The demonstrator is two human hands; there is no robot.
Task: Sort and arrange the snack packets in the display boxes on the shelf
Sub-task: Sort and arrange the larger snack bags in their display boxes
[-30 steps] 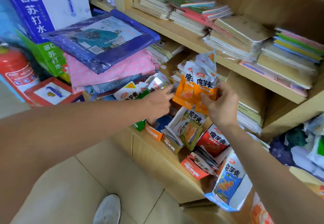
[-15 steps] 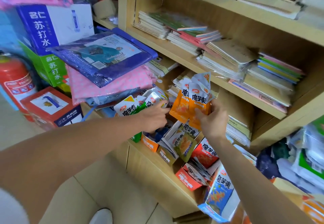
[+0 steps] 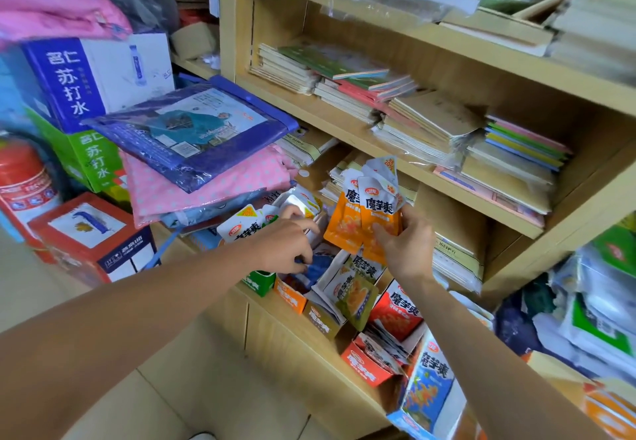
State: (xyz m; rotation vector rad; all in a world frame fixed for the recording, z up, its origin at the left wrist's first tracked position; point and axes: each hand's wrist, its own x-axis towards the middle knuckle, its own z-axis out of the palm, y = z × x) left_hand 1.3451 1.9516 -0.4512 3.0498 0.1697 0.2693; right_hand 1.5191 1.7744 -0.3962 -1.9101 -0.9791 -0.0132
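Observation:
My right hand (image 3: 406,247) grips a fanned bunch of orange snack packets (image 3: 361,212), held upright above the row of display boxes. My left hand (image 3: 285,245) reaches down into the orange display box (image 3: 290,296), its fingers curled over blue packets (image 3: 318,269); whether it grips one I cannot tell. Green-and-white packets (image 3: 241,228) stand behind my left wrist, above the green box (image 3: 258,283). Further right along the low shelf are an olive box (image 3: 321,322) with olive packets (image 3: 354,296), a red box (image 3: 368,364) and a blue box (image 3: 426,388).
Stacks of notebooks (image 3: 413,116) fill the wooden shelves above. Bagged raincoats (image 3: 196,129) and pink packs (image 3: 199,181) overhang the boxes at left. Soda-water cartons (image 3: 79,81), a red fire extinguisher (image 3: 20,178) and a red carton (image 3: 93,240) crowd the floor at left. Bagged goods (image 3: 592,302) sit at right.
My left hand has dropped from the green-and-white packets down into the orange box. My right hand still holds the orange bunch. The camera has tilted up.

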